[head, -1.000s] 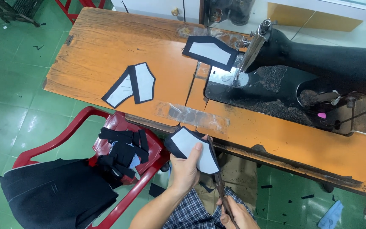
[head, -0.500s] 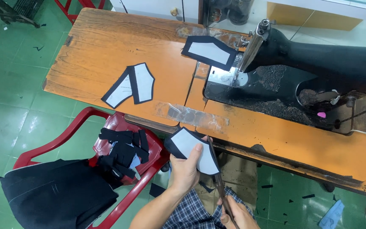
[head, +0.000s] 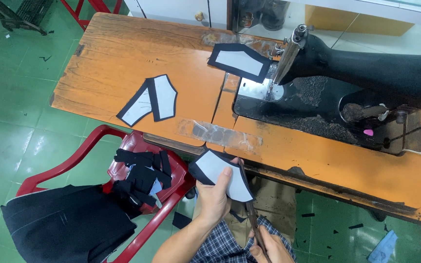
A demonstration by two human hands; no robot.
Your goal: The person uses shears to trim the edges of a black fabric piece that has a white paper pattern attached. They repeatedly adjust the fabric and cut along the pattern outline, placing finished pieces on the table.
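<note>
My left hand grips a black fabric piece with a white lining, held just below the front edge of the orange sewing table. My right hand, low in the view, is closed on a pair of scissors whose blades run up along the right edge of that piece. On the table lie two more black-and-white pieces side by side, and a third one next to the needle of the black sewing machine.
A red plastic chair stands to my left with a heap of black fabric scraps and a dark folded cloth on it. The floor is green tile with small black offcuts scattered on it.
</note>
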